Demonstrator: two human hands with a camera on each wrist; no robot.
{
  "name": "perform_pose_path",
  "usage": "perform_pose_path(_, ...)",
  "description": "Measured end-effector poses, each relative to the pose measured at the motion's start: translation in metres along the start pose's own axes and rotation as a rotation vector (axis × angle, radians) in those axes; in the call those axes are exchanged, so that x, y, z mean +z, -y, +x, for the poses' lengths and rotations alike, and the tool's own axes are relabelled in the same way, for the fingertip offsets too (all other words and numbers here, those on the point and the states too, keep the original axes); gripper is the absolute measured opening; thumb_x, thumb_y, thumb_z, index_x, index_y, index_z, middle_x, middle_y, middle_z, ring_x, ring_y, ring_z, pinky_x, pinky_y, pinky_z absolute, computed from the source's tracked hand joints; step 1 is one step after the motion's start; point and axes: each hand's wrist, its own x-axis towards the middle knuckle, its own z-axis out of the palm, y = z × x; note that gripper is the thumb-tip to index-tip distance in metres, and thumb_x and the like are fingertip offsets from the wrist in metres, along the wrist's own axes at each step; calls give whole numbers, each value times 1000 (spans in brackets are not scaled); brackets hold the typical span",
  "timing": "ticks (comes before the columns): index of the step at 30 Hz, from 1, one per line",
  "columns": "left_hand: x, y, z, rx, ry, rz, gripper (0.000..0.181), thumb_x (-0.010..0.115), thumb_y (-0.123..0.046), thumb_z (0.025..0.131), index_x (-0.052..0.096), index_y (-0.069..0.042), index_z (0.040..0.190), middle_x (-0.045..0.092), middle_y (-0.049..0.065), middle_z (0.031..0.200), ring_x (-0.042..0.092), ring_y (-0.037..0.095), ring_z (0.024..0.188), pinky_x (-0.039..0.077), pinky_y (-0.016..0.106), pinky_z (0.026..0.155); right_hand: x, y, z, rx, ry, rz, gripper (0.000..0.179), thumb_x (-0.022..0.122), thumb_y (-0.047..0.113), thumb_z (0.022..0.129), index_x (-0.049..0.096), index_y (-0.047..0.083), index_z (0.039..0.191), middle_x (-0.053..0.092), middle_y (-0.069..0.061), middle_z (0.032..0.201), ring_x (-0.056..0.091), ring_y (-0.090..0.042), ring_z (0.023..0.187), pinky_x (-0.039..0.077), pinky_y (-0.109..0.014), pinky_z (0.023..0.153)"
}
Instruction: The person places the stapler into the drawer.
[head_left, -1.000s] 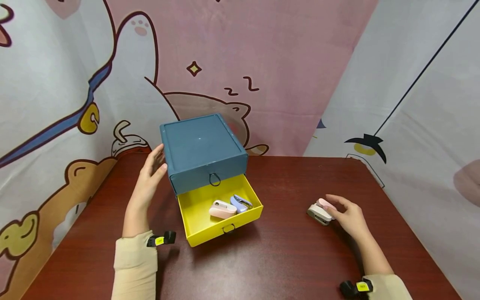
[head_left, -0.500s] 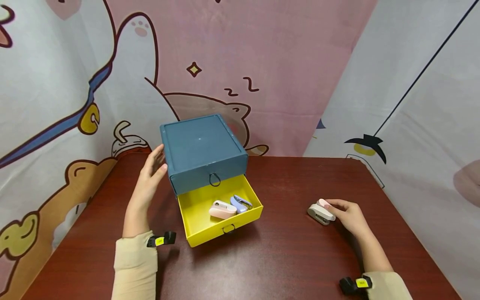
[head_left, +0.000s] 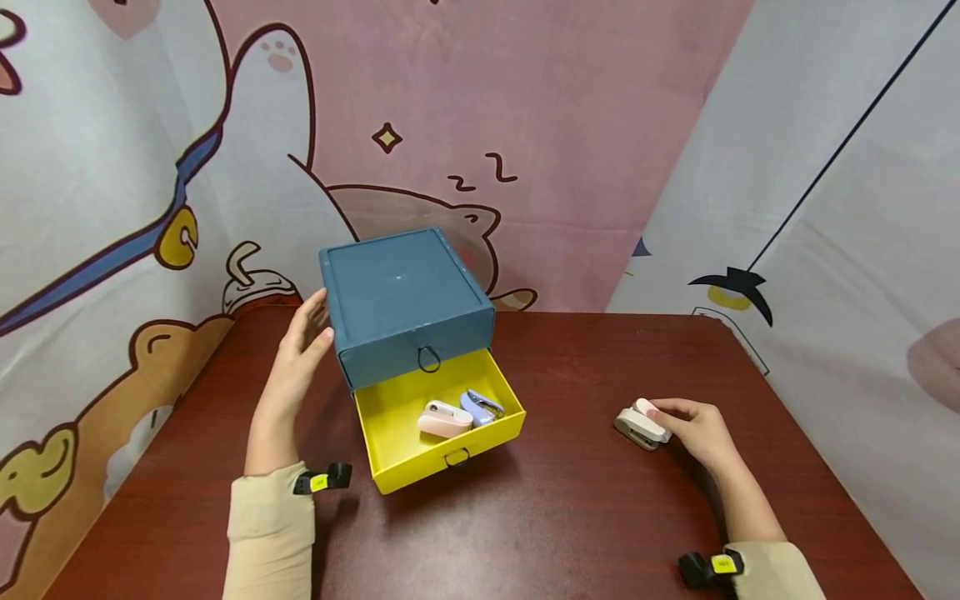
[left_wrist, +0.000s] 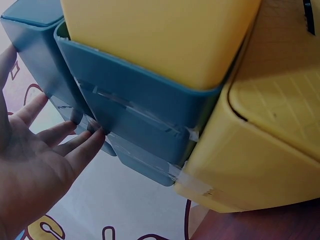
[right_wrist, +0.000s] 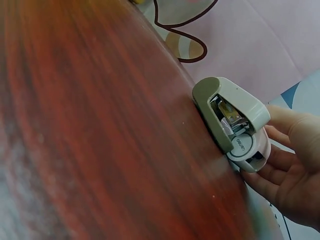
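My left hand (head_left: 288,371) rests its fingertips against the left side of a blue drawer box (head_left: 408,287); in the left wrist view the fingers (left_wrist: 82,150) are spread and fairly straight. A yellow drawer (head_left: 390,442) stands pulled out below the blue top. Inside it lie a pale pink stapler (head_left: 446,419) and a lilac stapler (head_left: 482,407), side by side. On the table at the right, my right hand (head_left: 701,433) pinches a small white and olive stapler (head_left: 640,427) with a pink part at its back. Its metal inside (right_wrist: 230,115) shows in the right wrist view.
The dark red wooden table (head_left: 570,517) carries the box left of its middle. A cartoon-printed cloth (head_left: 600,125) hangs behind the table and at both sides. In the left wrist view, clear tape (left_wrist: 135,112) runs along the blue box.
The fingers of my right hand have come down slightly on the stapler's pink part. My left hand, the box and the drawer have stayed in place.
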Motion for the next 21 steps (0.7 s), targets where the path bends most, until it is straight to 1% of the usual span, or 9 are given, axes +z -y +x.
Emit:
perform_pose_path(6,0,0,-1,2,-1,-3,58,47,-11,100,23,-13,153,26,13,153,24,31,139,22,48,109,0,-1,-1,-20,-22,3,42,70,35,88,71,0,112,64,-19,114,51,-9,91,41,-20,70)
perform_pose_path(12,0,1,0,3,-4,1,58,47,-11,100,24,-13,153,27,12,153,24,31,139,21,51,109,-1,4,-2,-34,-63,36,41,70,33,88,70,-1,111,64,-18,113,52,-2,89,42,-17,70)
perform_pose_path(16,0,1,0,3,-5,2,58,47,-12,100,24,-14,153,27,12,153,24,31,139,21,52,109,-1,8,-1,-63,-91,47,38,70,30,89,71,0,110,67,-15,108,54,1,88,43,-16,69)
perform_pose_path(21,0,1,0,2,-5,2,58,47,-12,100,24,-14,153,27,12,153,24,31,139,20,53,109,-1,17,-2,-105,-135,59,33,71,26,88,72,1,109,70,-6,101,56,2,86,44,-15,67)
